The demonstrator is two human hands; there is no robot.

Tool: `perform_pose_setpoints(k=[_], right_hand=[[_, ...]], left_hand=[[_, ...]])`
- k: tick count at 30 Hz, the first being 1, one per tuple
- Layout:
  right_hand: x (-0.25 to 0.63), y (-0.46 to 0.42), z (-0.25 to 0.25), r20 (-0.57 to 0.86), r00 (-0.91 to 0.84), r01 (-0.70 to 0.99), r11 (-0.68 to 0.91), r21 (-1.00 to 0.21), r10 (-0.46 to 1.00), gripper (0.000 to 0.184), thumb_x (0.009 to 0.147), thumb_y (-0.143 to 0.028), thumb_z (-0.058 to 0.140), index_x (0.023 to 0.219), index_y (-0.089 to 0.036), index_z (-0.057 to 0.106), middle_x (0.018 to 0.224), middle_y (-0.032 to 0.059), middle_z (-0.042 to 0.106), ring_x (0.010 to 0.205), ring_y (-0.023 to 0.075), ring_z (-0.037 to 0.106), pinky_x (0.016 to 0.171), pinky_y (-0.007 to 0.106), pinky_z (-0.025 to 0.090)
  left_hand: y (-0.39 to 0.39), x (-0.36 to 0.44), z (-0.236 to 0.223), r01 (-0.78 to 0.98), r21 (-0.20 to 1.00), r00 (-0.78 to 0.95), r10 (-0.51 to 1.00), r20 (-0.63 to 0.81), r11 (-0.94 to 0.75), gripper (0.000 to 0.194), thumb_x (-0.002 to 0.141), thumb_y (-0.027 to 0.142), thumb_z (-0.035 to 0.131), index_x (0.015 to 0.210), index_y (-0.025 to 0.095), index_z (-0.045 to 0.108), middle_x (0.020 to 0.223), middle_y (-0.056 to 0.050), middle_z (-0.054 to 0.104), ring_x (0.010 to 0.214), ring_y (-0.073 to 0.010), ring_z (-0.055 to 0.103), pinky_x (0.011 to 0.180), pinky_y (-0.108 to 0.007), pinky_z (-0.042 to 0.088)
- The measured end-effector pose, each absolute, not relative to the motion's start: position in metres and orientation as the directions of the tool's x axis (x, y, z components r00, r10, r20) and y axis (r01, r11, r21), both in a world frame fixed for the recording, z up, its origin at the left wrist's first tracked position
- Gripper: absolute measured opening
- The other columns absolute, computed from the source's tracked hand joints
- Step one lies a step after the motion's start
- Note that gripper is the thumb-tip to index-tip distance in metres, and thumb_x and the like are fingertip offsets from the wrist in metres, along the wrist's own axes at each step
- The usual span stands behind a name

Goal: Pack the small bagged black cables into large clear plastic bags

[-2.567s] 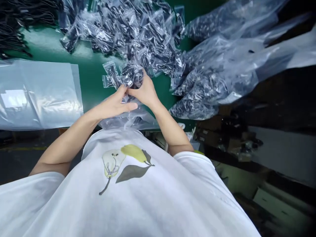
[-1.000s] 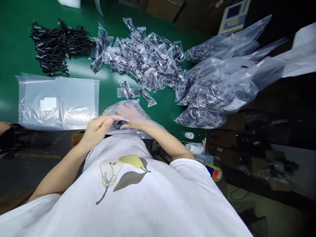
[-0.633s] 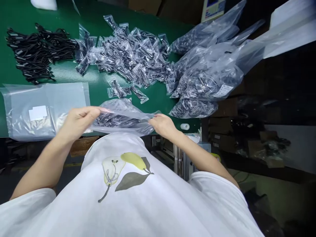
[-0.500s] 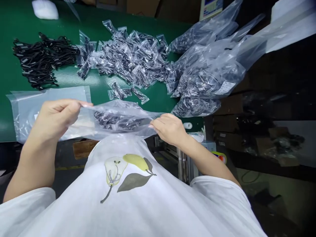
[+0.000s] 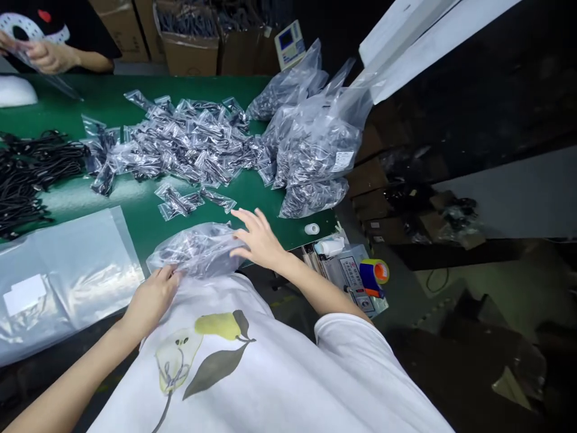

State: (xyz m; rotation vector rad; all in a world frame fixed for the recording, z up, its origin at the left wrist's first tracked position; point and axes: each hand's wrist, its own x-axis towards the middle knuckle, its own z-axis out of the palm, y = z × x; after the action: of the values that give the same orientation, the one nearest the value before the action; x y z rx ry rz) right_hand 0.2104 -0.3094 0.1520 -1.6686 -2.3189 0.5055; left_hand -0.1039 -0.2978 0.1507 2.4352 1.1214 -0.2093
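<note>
A large clear plastic bag [image 5: 193,249] with small dark packets inside lies at the near edge of the green table [image 5: 135,204], against my white shirt. My left hand [image 5: 155,294] grips the bag's near left edge, fingers curled on the plastic. My right hand [image 5: 256,240] rests on the bag's right end with fingers spread flat. Just beyond the bag lie three loose small packets [image 5: 180,201].
A heap of small packets [image 5: 180,141] covers the table's middle. Full big bags [image 5: 311,144] sit at the right, black cables [image 5: 31,174] at the left, flat empty bags [image 5: 58,276] at the near left. Another person's hand [image 5: 45,54] works at the far left. A tape dispenser [image 5: 365,279] sits below the table's right edge.
The bag, held up and stretched between both hands before, now lies on the table edge. My right hand has let go and opened flat on it; my view has swung right.
</note>
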Motion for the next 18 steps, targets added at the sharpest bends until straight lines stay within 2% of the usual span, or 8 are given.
perform_pose_setpoints(k=[2, 3, 6, 8, 10, 12, 15, 18], right_hand=[[0.206, -0.311, 0.138, -0.176, -0.317, 0.792, 0.158, -0.590, 0.932, 0.058, 0.078, -0.046, 0.082, 0.127, -0.020, 0.061, 0.126, 0.0145, 0.067, 0.114, 0.0288, 0.064, 0.096, 0.040, 0.049], [0.203, -0.312, 0.131, -0.255, -0.304, 0.743, 0.061, -0.667, 0.918, 0.062, 0.078, -0.043, 0.082, 0.130, -0.019, 0.060, 0.115, 0.0115, 0.071, 0.105, 0.0269, 0.068, 0.089, 0.036, 0.052], [0.200, -0.316, 0.123, -0.343, -0.160, 0.520, -0.216, -0.827, 0.926, 0.027, 0.092, -0.036, 0.063, 0.111, -0.019, 0.072, 0.093, 0.0035, 0.075, 0.086, 0.0204, 0.070, 0.079, 0.028, 0.051], [0.208, -0.316, 0.133, -0.305, -0.011, 0.330, -0.285, -0.900, 0.952, 0.029, 0.094, -0.037, 0.055, 0.094, -0.018, 0.076, 0.093, 0.0030, 0.076, 0.087, 0.0196, 0.069, 0.081, 0.028, 0.050], [0.228, -0.316, 0.151, -0.270, 0.158, 0.171, -0.295, -0.940, 0.950, 0.031, 0.090, -0.043, 0.058, 0.092, -0.018, 0.076, 0.094, 0.0032, 0.076, 0.086, 0.0194, 0.068, 0.080, 0.029, 0.050], [0.255, -0.317, 0.170, -0.262, 0.319, 0.073, -0.299, -0.951, 0.911, 0.035, 0.086, -0.049, 0.063, 0.094, -0.019, 0.077, 0.086, 0.0028, 0.074, 0.074, 0.0168, 0.063, 0.070, 0.027, 0.049], [0.298, -0.320, 0.186, -0.267, 0.488, 0.049, -0.332, -0.942, 0.831, 0.042, 0.081, -0.057, 0.067, 0.094, -0.018, 0.076, 0.065, -0.0011, 0.061, 0.052, 0.0107, 0.043, 0.052, 0.024, 0.035], [0.334, -0.322, 0.177, -0.271, 0.586, 0.057, -0.372, -0.926, 0.763, 0.048, 0.079, -0.061, 0.064, 0.093, -0.017, 0.075, 0.054, -0.0051, 0.046, 0.047, 0.0089, 0.032, 0.048, 0.024, 0.026]], left_hand=[[-0.282, -0.103, 0.150, 0.743, 0.477, 0.640, 0.707, -0.300, -0.470, 0.038, 0.094, 0.022, 0.036, 0.111, 0.023, 0.070, 0.110, -0.010, 0.073, 0.097, -0.0261, 0.070, 0.081, -0.034, 0.056], [-0.274, -0.102, 0.150, 0.717, 0.553, 0.642, 0.710, -0.289, -0.424, 0.037, 0.095, 0.024, 0.036, 0.109, 0.024, 0.070, 0.110, -0.008, 0.074, 0.098, -0.0249, 0.071, 0.082, -0.033, 0.056], [-0.250, -0.086, 0.160, 0.629, 0.685, 0.673, 0.698, -0.244, -0.368, 0.035, 0.092, 0.026, 0.038, 0.100, 0.026, 0.073, 0.105, -0.004, 0.077, 0.099, -0.0228, 0.072, 0.085, -0.030, 0.055], [-0.232, -0.065, 0.176, 0.585, 0.717, 0.697, 0.687, -0.207, -0.379, 0.034, 0.090, 0.027, 0.040, 0.095, 0.025, 0.074, 0.100, -0.004, 0.077, 0.095, -0.0224, 0.072, 0.083, -0.030, 0.054], [-0.210, -0.035, 0.198, 0.517, 0.756, 0.733, 0.664, -0.149, -0.400, 0.032, 0.090, 0.028, 0.043, 0.093, 0.025, 0.074, 0.099, -0.003, 0.076, 0.093, -0.0222, 0.071, 0.084, -0.030, 0.053], [-0.185, 0.004, 0.221, 0.429, 0.791, 0.776, 0.626, -0.076, -0.436, 0.030, 0.090, 0.030, 0.045, 0.092, 0.025, 0.075, 0.099, -0.004, 0.076, 0.093, -0.0225, 0.070, 0.085, -0.031, 0.053], [-0.146, 0.071, 0.240, 0.318, 0.799, 0.830, 0.557, 0.025, -0.511, 0.029, 0.087, 0.027, 0.047, 0.091, 0.025, 0.075, 0.100, -0.003, 0.077, 0.095, -0.0231, 0.070, 0.091, -0.032, 0.051], [-0.111, 0.141, 0.227, 0.250, 0.790, 0.879, 0.473, 0.057, -0.560, 0.032, 0.081, 0.018, 0.046, 0.091, 0.024, 0.075, 0.100, -0.001, 0.077, 0.096, -0.0227, 0.070, 0.091, -0.032, 0.050]])
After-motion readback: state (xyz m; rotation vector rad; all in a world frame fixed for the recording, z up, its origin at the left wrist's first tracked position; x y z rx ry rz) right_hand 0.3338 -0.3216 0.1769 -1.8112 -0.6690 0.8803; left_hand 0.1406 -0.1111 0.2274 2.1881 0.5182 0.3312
